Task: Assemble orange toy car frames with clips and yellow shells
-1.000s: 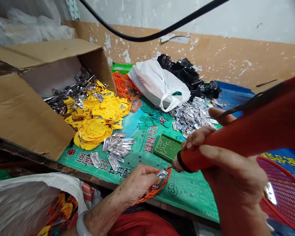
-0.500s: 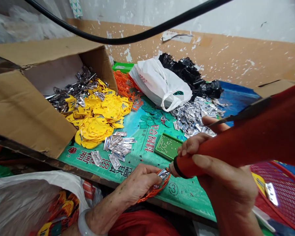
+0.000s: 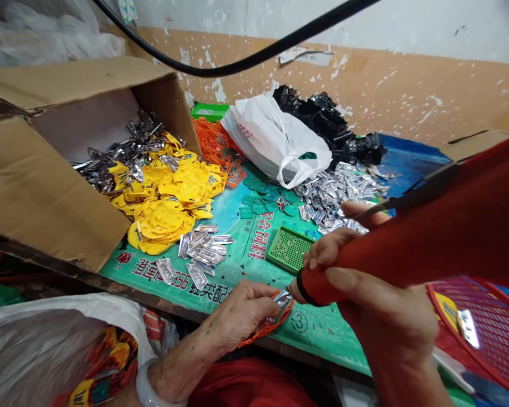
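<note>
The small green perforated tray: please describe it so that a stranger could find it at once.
Start at the big cardboard box spilling yellow parts. Move right across the green mat; the small green perforated tray lies beyond the right hand. Only it is a flat square with tiny holes.

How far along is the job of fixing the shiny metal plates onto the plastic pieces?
Done, apparently: yellow pieces with plates spilling from the cardboard box. In hand: the left hand holds an orange piece under the red tool gripped by the right hand. Left: loose metal plates, plus a bigger heap.
</note>
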`<state>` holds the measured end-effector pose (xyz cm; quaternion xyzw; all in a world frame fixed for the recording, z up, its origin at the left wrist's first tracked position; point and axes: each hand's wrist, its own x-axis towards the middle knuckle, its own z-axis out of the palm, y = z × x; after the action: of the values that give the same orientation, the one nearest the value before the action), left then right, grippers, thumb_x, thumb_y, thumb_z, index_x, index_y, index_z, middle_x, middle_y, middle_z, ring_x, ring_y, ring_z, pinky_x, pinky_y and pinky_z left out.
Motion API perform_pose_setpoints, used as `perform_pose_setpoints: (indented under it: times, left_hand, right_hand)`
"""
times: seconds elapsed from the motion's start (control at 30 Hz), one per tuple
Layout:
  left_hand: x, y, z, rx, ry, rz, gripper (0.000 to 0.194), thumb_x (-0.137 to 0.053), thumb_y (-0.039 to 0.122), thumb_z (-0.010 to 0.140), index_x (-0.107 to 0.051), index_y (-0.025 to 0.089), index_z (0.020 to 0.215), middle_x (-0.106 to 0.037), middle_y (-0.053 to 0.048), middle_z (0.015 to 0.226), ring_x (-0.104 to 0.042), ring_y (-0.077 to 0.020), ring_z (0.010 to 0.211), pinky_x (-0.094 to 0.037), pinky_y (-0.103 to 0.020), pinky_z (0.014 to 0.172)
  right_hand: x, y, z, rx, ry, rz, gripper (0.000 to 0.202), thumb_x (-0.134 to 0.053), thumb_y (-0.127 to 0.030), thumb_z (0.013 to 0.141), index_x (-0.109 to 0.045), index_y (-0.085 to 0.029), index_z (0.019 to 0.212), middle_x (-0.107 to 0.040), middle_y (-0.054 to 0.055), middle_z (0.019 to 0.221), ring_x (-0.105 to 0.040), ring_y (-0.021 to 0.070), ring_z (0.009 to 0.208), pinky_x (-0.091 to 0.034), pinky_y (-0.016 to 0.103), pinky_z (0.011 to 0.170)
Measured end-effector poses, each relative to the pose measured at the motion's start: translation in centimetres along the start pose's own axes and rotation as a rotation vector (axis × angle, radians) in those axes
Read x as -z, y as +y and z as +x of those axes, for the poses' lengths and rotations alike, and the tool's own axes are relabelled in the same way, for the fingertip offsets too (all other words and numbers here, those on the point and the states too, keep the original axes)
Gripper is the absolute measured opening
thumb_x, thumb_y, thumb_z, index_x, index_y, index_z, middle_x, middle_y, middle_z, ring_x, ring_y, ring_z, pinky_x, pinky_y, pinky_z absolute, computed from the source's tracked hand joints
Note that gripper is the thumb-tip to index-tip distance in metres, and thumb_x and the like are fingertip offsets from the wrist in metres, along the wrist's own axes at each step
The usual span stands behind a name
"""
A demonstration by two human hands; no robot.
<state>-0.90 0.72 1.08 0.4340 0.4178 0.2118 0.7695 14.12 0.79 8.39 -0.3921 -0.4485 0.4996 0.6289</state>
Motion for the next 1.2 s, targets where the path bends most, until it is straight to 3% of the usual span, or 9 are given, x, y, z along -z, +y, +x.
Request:
perform_pose_setpoints:
  times: [0.17, 0.33, 0.5, 0.63, 0.73, 0.83, 0.9, 1.03, 1.2]
  left_hand:
    - [-0.2, 0.0, -0.1, -0.016, 0.006, -0.043, 0.012, -0.053, 0.024, 0.062, -0.047, 0.017, 0.054, -0.034, 0.007, 0.049, -0.024, -0.0079, 0.048, -0.015, -0.028, 0.048]
    - [0.2, -1.4, 0.4, -0.028, -0.01, -0.108, 0.011, -0.054, 0.022, 0.066, -0.049, 0.016, 0.058, -0.034, 0.007, 0.05, -0.023, -0.0074, 0.048, -0.014, -0.027, 0.049]
    - [0.2, -2.2, 0.8, -0.053, -0.058, -0.182, 0.015, -0.053, 0.022, 0.068, -0.045, 0.017, 0.056, -0.033, 0.007, 0.051, -0.022, -0.0076, 0.049, -0.014, -0.028, 0.05]
    - [0.3, -1.1, 0.1, -0.06, -0.025, -0.041, 0.011, -0.053, 0.022, 0.068, -0.05, 0.016, 0.059, -0.035, 0.006, 0.053, -0.024, -0.0075, 0.05, -0.015, -0.027, 0.049]
    - [0.6, -0.5, -0.5, -0.012, 0.024, 0.063, 0.011, -0.054, 0.025, 0.067, -0.054, 0.015, 0.063, -0.039, 0.006, 0.053, -0.028, -0.0073, 0.048, -0.015, -0.026, 0.046]
    - [0.9, -0.7, -0.6, 0.031, 0.048, 0.064, 0.014, -0.055, 0.029, 0.067, -0.055, 0.016, 0.066, -0.043, 0.006, 0.051, -0.031, -0.0072, 0.044, -0.017, -0.024, 0.043]
    - [1.0, -1.0, -0.5, 0.036, 0.064, 0.054, 0.015, -0.056, 0.031, 0.067, -0.056, 0.016, 0.067, -0.045, 0.005, 0.051, -0.033, -0.0073, 0.044, -0.02, -0.023, 0.042]
    - [1.2, -1.3, -0.1, 0.051, 0.06, 0.069, 0.015, -0.057, 0.031, 0.069, -0.056, 0.016, 0.068, -0.045, 0.006, 0.051, -0.033, -0.007, 0.044, -0.021, -0.022, 0.043]
    - [1.7, -0.8, 0.0, 0.01, 0.029, 0.15, 0.016, -0.056, 0.03, 0.073, -0.059, 0.015, 0.07, -0.047, 0.005, 0.056, -0.035, -0.0078, 0.049, -0.024, -0.022, 0.046]
  right_hand:
    - [0.1, 0.1, -0.1, -0.005, -0.017, -0.075, 0.045, -0.071, -0.012, 0.06, -0.059, -0.025, 0.101, -0.061, -0.004, 0.066, -0.059, 0.0173, 0.063, -0.05, 0.033, 0.06]
    - [0.3, 0.5, 0.2, 0.006, -0.088, -0.155, 0.03, -0.071, -0.013, 0.058, -0.061, -0.022, 0.084, -0.06, -0.002, 0.064, -0.059, 0.0184, 0.064, -0.049, 0.035, 0.064]
    - [0.1, 0.6, 0.3, 0.017, -0.111, -0.161, 0.043, -0.069, -0.009, 0.057, -0.056, -0.027, 0.094, -0.061, -0.006, 0.063, -0.057, 0.0167, 0.058, -0.048, 0.034, 0.061]
    - [0.4, 0.2, 0.3, 0.039, -0.136, -0.055, 0.053, -0.07, -0.01, 0.06, -0.053, -0.029, 0.107, -0.063, -0.005, 0.066, -0.06, 0.0184, 0.062, -0.049, 0.036, 0.061]
    - [1.2, 0.2, 1.6, 0.138, -0.014, 0.045, 0.049, -0.07, -0.011, 0.061, -0.057, -0.027, 0.106, -0.064, -0.005, 0.065, -0.058, 0.0168, 0.059, -0.049, 0.034, 0.057]
    - [2.2, 1.3, 3.8, 0.247, 0.2, -0.009, 0.028, -0.072, -0.01, 0.058, -0.063, -0.021, 0.082, -0.061, -0.004, 0.06, -0.056, 0.0137, 0.053, -0.046, 0.031, 0.055]
    - [2.8, 2.6, 5.2, 0.236, 0.284, -0.067, 0.018, -0.075, -0.012, 0.055, -0.062, -0.018, 0.066, -0.06, -0.004, 0.059, -0.054, 0.0125, 0.05, -0.045, 0.03, 0.052]
    - [3.1, 5.0, 6.1, 0.196, 0.312, -0.134, 0.015, -0.076, -0.016, 0.055, -0.061, -0.018, 0.059, -0.059, -0.004, 0.059, -0.053, 0.0125, 0.052, -0.045, 0.03, 0.051]
    - [2.7, 5.9, 5.9, 0.196, 0.287, -0.163, 0.014, -0.077, -0.019, 0.055, -0.064, -0.017, 0.06, -0.06, -0.003, 0.06, -0.054, 0.0126, 0.054, -0.045, 0.03, 0.053]
